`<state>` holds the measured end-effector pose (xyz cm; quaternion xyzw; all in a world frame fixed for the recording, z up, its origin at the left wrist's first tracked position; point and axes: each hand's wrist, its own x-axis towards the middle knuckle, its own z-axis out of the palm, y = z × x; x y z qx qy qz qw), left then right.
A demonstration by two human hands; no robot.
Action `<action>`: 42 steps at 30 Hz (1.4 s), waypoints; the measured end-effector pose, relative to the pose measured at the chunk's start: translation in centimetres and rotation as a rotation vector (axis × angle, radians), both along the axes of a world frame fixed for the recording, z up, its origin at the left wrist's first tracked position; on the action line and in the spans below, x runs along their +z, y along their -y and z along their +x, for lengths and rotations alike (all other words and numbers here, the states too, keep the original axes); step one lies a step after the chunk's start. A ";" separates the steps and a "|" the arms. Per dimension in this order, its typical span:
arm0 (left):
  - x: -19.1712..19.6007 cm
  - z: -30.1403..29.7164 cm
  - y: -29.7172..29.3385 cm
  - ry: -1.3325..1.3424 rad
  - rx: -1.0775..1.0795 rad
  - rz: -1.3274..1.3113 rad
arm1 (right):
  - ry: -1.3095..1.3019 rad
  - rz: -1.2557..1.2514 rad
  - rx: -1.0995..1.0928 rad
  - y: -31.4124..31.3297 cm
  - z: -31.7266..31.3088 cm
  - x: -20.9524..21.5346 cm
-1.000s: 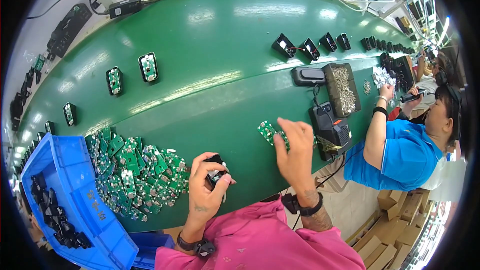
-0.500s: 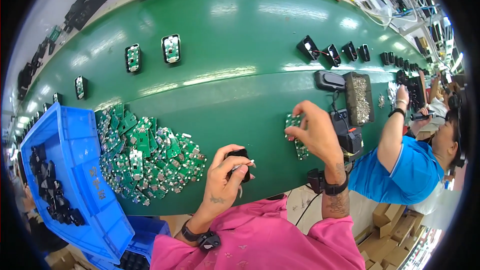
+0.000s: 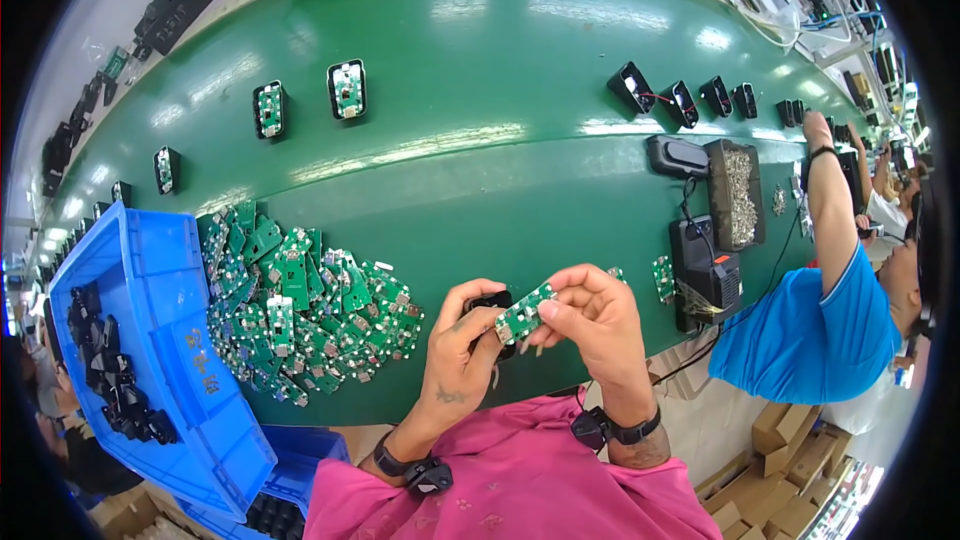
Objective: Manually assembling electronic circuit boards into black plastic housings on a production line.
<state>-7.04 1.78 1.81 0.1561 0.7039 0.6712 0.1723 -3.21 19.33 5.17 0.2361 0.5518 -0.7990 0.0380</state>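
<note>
Hands: one board, one housing.

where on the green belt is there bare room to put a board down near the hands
Widest bare stretch: the green belt between the pile of boards, the two black housings farther back and the dark tray of small parts. A narrower strip lies just beyond the left hand and right hand. Crowded: by the pile, the blue bin and the tray.

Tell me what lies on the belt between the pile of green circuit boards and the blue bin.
Nothing: in the head view only a narrow strip of bare green belt separates the pile of boards from the blue bin.
</note>
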 end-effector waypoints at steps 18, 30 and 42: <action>0.4 0.1 0.5 0.244 -0.115 0.254 | 0.007 0.260 0.125 1.0 0.8 -1.3; 2.3 -0.4 0.7 0.481 -0.127 0.262 | -0.026 0.315 0.144 1.0 1.2 -1.1; 2.0 -0.5 0.5 0.462 -0.071 0.228 | -0.028 0.299 0.174 1.4 0.8 -1.3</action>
